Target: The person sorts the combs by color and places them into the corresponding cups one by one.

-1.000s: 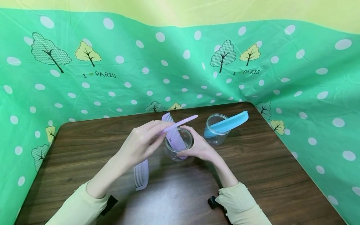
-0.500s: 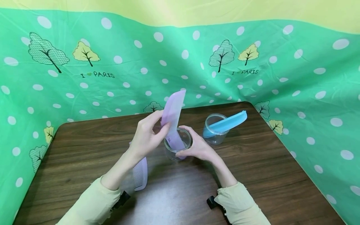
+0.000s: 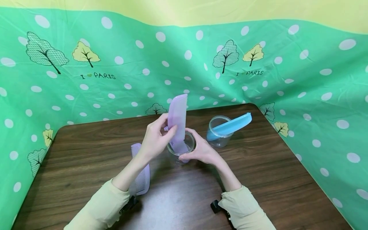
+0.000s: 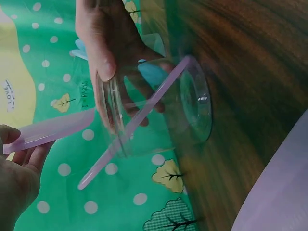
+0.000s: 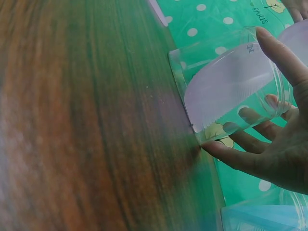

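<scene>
My left hand pinches a light purple comb, held almost upright over the mouth of a clear jar. In the left wrist view, the lower end of this comb is just outside the jar's rim. My right hand grips the jar, thumb and fingers round its side near the top. A second purple comb leans inside that jar, its upper end sticking out past the rim. Another purple comb lies on the table, partly hidden under my left forearm.
Right of the gripped jar stands another clear jar with a blue comb slanting out of it. Both stand on a dark wooden table. A green dotted cloth hangs behind and at the sides.
My left hand has turned the held comb from lying slanted to nearly upright and shifted slightly right over the jar. The right hand keeps its grip on the jar.
</scene>
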Available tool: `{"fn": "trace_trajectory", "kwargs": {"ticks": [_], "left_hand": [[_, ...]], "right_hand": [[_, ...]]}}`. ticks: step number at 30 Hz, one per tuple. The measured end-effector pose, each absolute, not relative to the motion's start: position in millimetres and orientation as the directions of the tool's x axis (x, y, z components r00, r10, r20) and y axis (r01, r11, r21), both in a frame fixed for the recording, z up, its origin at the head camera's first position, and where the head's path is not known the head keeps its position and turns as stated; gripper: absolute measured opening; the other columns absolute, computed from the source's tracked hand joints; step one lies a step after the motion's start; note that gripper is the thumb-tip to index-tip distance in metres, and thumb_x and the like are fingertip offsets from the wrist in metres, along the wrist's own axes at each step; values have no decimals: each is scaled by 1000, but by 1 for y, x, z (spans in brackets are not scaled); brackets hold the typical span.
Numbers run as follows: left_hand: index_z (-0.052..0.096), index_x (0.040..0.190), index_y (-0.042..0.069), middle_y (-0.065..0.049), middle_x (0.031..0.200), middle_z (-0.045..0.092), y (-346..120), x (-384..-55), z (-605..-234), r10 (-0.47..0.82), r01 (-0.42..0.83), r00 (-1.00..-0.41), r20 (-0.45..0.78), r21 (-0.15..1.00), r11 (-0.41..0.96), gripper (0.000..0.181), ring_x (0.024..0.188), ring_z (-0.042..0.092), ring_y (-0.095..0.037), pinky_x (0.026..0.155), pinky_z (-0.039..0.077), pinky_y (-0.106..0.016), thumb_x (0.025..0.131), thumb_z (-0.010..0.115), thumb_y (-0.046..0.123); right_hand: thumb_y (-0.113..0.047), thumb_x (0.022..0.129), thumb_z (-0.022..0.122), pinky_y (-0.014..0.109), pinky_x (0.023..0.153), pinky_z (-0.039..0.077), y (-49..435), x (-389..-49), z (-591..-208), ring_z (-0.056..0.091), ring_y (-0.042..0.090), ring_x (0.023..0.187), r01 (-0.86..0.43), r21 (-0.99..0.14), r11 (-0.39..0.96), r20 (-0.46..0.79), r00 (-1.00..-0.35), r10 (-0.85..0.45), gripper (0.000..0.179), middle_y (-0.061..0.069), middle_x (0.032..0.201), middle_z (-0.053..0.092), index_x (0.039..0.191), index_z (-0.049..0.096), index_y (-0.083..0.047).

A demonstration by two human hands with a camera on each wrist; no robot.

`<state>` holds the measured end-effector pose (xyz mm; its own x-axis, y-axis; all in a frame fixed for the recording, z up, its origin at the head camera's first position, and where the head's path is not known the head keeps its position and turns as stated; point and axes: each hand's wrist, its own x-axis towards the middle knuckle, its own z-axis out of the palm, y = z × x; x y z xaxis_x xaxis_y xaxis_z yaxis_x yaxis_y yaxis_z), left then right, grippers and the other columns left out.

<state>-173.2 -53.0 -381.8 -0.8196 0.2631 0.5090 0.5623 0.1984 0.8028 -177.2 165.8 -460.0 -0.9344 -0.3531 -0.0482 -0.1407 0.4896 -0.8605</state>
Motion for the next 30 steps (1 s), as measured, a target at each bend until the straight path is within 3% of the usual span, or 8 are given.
{"fn": "trace_trajectory", "kwargs": {"ticks": [8,15,30], "left_hand": [[62,127,3,-18,114,72,-49,-176,-395,260,480,-865,429,859,180,31,104,75,-30,82,64,-34,96,65,1],[60,131,4,-21,118,72,-49,-176,-406,269,456,-876,401,870,188,35,108,75,-34,87,64,-44,96,66,2],[55,132,4,-23,126,70,-50,-175,-419,278,391,-902,331,899,198,33,115,71,-36,95,60,-49,100,62,3]], "right_hand": [[-37,69,96,57,116,41,166,-177,-460,46,29,143,-139,-862,488,-50,-934,-353,110,4,160,43,158,32,-31],[-35,68,97,56,116,41,165,-177,-460,46,28,144,-146,-861,487,-39,-936,-349,110,4,159,44,157,33,-30],[-33,67,97,54,117,41,163,-177,-458,47,28,142,-124,-860,495,-55,-941,-333,110,4,157,46,157,33,-29]]}}
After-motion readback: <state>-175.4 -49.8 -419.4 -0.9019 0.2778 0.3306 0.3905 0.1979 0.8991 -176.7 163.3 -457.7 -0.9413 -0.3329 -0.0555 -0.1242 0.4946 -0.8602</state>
